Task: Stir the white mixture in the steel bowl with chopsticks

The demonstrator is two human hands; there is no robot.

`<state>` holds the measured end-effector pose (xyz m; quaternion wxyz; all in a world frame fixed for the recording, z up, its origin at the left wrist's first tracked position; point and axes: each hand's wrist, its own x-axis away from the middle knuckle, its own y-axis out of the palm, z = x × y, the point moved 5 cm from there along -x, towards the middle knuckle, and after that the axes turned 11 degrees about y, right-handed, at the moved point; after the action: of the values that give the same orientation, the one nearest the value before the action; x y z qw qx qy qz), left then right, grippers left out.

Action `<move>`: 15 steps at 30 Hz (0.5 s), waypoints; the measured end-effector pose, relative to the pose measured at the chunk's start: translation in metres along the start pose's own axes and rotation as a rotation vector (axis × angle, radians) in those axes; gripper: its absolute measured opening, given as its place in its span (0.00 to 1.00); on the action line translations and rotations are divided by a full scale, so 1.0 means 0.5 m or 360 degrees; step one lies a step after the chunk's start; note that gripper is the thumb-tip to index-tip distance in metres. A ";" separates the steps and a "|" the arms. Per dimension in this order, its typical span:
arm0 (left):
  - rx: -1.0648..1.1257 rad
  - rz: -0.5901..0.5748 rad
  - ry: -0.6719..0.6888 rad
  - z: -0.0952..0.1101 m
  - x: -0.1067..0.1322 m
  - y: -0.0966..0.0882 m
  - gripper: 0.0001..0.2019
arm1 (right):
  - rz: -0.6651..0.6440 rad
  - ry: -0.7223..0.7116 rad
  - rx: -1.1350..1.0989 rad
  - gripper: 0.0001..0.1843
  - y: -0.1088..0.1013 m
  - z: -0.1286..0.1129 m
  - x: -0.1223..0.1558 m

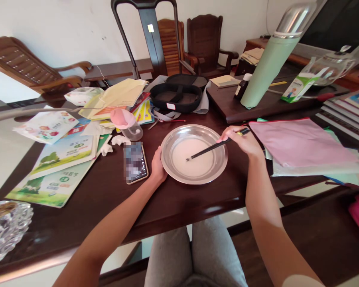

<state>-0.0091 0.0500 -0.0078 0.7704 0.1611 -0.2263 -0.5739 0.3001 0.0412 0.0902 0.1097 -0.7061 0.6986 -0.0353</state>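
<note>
Dark wooden table (pixel 182 205). Near its front edge, a metal bowl (pixel 195 179) of whitish liquid (pixel 194 165) is touched by the left hand (pixel 159 169); finger closure cannot be told. Black chopsticks (pixel 208 149) are clamped in the fingers of the right hand (pixel 242 139), tips at the liquid. Phone (pixel 135 163) laid left, pink folder (pixel 291 141) right.

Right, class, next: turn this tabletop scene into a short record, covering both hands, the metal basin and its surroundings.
left hand: against the rim of the metal basin
right hand: holding black chopsticks, tips at the liquid
basin contents: milky white liquid
left of basin: smartphone, pink-lidded cup
right of basin: pink folder
beyond basin: open black case
</note>
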 end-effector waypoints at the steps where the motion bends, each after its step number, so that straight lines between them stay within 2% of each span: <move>1: 0.0000 0.0011 0.0002 0.000 0.000 0.000 0.15 | -0.0017 0.0002 0.0023 0.29 0.006 -0.004 -0.001; 3: -0.0004 0.0023 -0.0003 0.000 0.000 -0.001 0.15 | 0.0054 0.0003 0.0037 0.29 0.004 -0.006 -0.003; 8: -0.0022 -0.0002 0.0020 0.002 -0.001 -0.001 0.16 | 0.0400 -0.0019 -0.0060 0.28 -0.048 0.012 0.006; 10: -0.0018 -0.0009 0.0019 0.001 -0.001 -0.001 0.17 | 0.0339 -0.0033 -0.0084 0.30 -0.047 0.015 0.007; 13: -0.0018 -0.0007 0.0012 -0.002 -0.002 -0.003 0.17 | 0.0079 -0.0033 -0.0010 0.28 -0.015 0.008 0.002; 15: -0.0022 -0.0003 0.0008 -0.003 -0.003 -0.005 0.18 | 0.0001 -0.0028 0.0045 0.27 0.000 0.002 -0.002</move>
<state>-0.0105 0.0507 -0.0105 0.7715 0.1574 -0.2203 -0.5758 0.3004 0.0423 0.0896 0.1257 -0.7046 0.6973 -0.0389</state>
